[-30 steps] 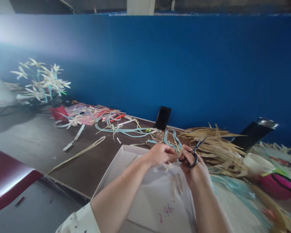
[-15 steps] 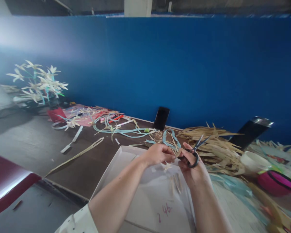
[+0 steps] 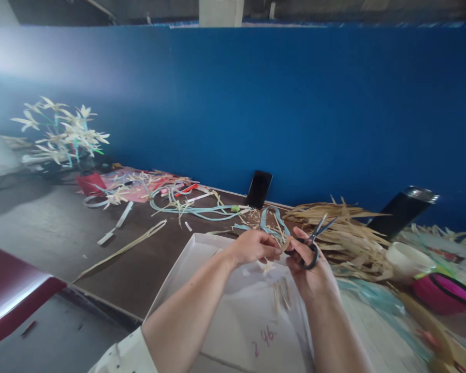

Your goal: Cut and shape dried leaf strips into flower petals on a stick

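My left hand (image 3: 256,247) is closed in a pinch on one end of a small tan dried-leaf piece (image 3: 285,245). From the other side, the fingertips of my right hand (image 3: 310,272) meet the same piece. Black-handled scissors (image 3: 314,242) hang on my right hand, their blades parted and pointing up and away to the right. Below both hands lies a shallow white box (image 3: 233,324) with red handwritten numbers inside. Several thin straw-coloured strips (image 3: 281,294) and a pale leaf flower (image 3: 266,265) rest in it.
Dried husks (image 3: 353,243) are heaped right of my hands, near a black flask (image 3: 399,210), a white cup (image 3: 407,260) and a pink pouch (image 3: 446,294). A phone (image 3: 259,189) leans against the blue partition (image 3: 233,103). Leaf flowers (image 3: 72,132) stand far left.
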`<action>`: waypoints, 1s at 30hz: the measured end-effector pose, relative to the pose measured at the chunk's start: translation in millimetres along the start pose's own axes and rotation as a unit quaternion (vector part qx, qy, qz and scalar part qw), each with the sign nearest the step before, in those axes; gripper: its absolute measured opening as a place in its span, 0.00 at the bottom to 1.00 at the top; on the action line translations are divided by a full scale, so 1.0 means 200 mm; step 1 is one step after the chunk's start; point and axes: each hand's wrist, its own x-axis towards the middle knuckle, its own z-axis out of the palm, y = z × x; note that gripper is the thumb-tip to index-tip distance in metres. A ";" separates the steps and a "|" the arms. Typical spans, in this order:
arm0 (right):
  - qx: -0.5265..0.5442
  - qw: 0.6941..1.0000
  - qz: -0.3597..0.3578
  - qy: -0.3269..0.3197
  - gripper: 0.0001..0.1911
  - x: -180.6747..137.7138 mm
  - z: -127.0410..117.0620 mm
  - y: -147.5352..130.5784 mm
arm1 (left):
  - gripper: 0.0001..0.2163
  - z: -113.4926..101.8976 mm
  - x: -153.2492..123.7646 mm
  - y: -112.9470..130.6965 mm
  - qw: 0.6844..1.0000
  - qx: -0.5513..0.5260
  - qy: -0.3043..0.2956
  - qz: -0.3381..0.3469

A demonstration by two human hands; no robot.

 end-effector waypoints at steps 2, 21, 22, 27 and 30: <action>0.000 1.000 -0.001 0.001 0.21 0.00 0.00 0.00 | 0.14 0.00 0.00 0.00 1.000 -0.005 -0.001 -0.001; -0.022 0.999 0.005 0.026 0.21 -0.02 0.03 -0.01 | 0.18 0.01 -0.01 0.02 0.992 -0.115 -0.008 -0.049; -0.024 0.999 0.004 0.026 0.22 -0.02 0.04 -0.01 | 0.18 0.01 -0.01 0.02 0.991 -0.125 -0.007 -0.052; -0.039 0.999 0.002 0.030 0.22 -0.03 0.04 -0.01 | 0.18 0.02 0.00 0.01 0.986 -0.156 0.000 -0.066; -0.045 0.998 0.002 0.032 0.22 -0.03 0.04 -0.01 | 0.19 0.02 0.00 0.01 0.985 -0.158 0.003 -0.074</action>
